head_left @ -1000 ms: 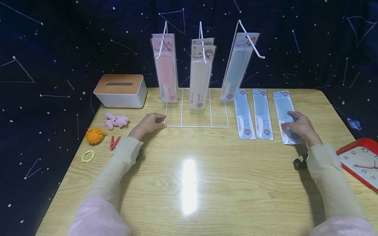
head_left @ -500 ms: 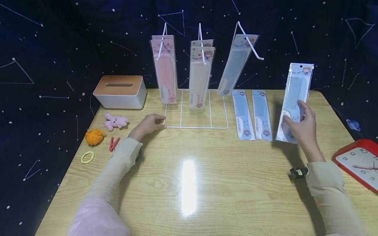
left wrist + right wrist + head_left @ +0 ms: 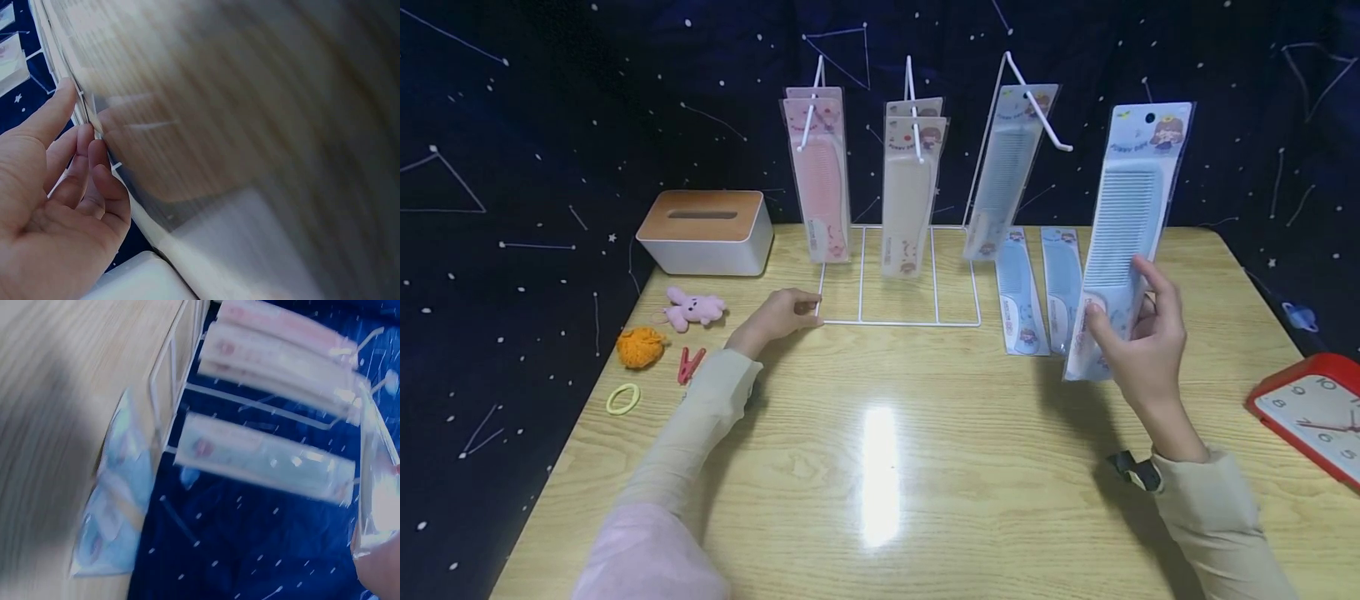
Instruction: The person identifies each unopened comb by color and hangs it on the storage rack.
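Hands apart on the table [image 3: 880,500]: I saw my right hand [image 3: 1138,346] pinching the lower end of a packaged blue comb [image 3: 1123,229], thumb in front, fingers behind, so the pack stood upright in the air with its hang-hole on top, right of the rack [image 3: 898,321]. My left hand [image 3: 778,312] rested at the rack's near-left corner, curled fingers [image 3: 94,169] touching the white wire, likely to steady the frame. Pink combs [image 3: 820,171] and cream combs [image 3: 910,187] hung on the left and middle hooks; one blue pack [image 3: 1003,171] hung on the right hook [image 3: 1037,104]. Two more blue packs [image 3: 1041,287] lay flat just behind the lifted one. Far left sat a tissue box [image 3: 706,232], near right a red clock [image 3: 1311,412].
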Demonstrator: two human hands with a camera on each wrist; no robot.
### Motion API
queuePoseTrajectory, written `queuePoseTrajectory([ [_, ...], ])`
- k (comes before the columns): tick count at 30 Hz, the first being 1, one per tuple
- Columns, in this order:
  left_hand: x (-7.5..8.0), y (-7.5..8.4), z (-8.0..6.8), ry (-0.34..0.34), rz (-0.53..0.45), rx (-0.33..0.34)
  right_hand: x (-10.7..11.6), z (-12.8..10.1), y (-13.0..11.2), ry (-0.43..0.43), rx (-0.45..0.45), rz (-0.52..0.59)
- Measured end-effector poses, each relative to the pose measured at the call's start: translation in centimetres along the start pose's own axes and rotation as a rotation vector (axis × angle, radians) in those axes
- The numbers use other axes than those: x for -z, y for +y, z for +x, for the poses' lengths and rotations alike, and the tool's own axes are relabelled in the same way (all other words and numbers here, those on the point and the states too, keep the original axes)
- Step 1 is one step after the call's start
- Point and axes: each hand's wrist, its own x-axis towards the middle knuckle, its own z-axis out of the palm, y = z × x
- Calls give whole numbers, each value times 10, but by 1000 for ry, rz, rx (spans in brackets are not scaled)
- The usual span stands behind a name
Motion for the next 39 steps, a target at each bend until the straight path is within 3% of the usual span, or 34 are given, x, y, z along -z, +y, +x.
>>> queuePoseTrajectory([
  [5,1,0,0,1,0,-1,-13,-9,-7,-86,114,39],
  [17,1,1,-1,-5,-17,2,-33,-13,9,-131,53,30],
  [21,3,2,-3,-9,-12,2,-43,3,15,-159,-40,29],
  [26,3,3,-3,-11,-18,0,-58,32,25,-198,-144,-53],
  [32,2,1,-2,-10,-24,5,-73,62,42,-262,-168,-155],
  [39,2,2,-1,-15,-29,1,-82,86,60,-346,-167,-122],
])
